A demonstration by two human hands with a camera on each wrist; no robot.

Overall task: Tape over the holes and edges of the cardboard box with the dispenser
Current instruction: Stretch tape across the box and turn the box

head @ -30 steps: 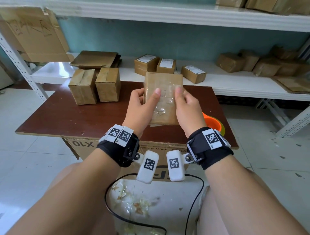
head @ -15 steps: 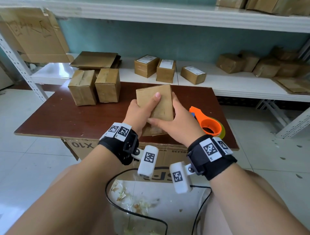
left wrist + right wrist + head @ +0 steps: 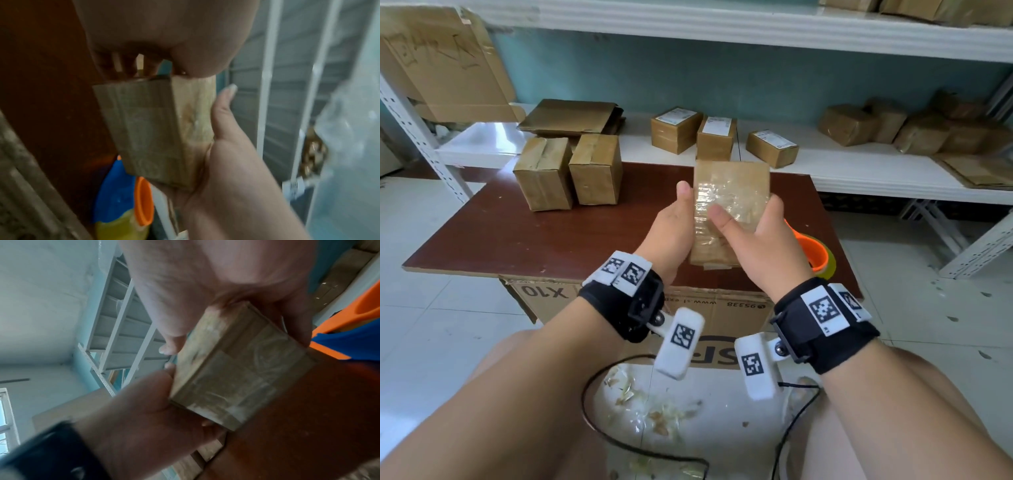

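While both hands hold it, cardboard box (image 3: 734, 192) sits upright above table (image 3: 534, 236).
Left hand (image 3: 671, 229) and right hand (image 3: 760, 240) fingers wrap its taped sides; dispenser (image 3: 813, 251) lies behind right hand.

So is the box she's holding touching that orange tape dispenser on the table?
Apart. In the head view both hands lift the cardboard box above the table, while the tape dispenser rests on it behind the right hand.
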